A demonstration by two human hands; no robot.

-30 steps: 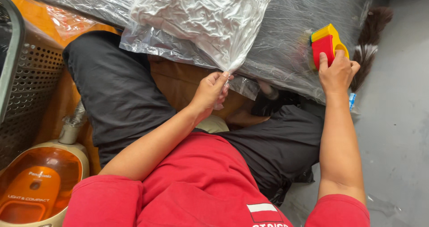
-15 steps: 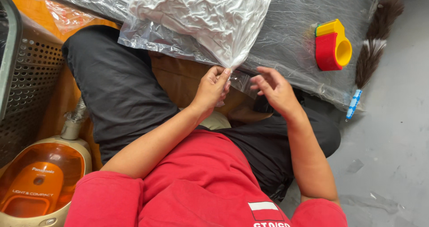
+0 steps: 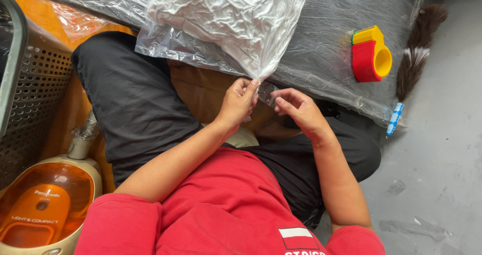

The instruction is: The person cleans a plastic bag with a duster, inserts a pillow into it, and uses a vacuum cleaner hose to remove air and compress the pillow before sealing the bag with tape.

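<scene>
Head view: the left hand's (image 3: 240, 102) fingers (image 3: 251, 86) are pressed together, pinching the gathered corner of a clear plastic bag (image 3: 228, 21) stuffed with crumpled white material. That corner hangs down just above the person's lap, while the bulk of the bag lies far and to the left, on a sheet of clear plastic film (image 3: 321, 49). The wrist is bent upward, and the bare forearm runs back toward the red sleeve at the near left. The right hand (image 3: 300, 112) sits just to the right of the corner, its fingers (image 3: 283, 103) curled and loosely spread. A small flap of film lies between the two hands; whether the right fingertips actually touch it cannot be told. The right forearm slopes down to the near right. On the film at far right lies a red and yellow tape dispenser (image 3: 370, 59), with a dark feather duster (image 3: 414, 59) beside it on the grey floor. An orange vacuum cleaner (image 3: 42, 207) is cut off by the near-left edge.
</scene>
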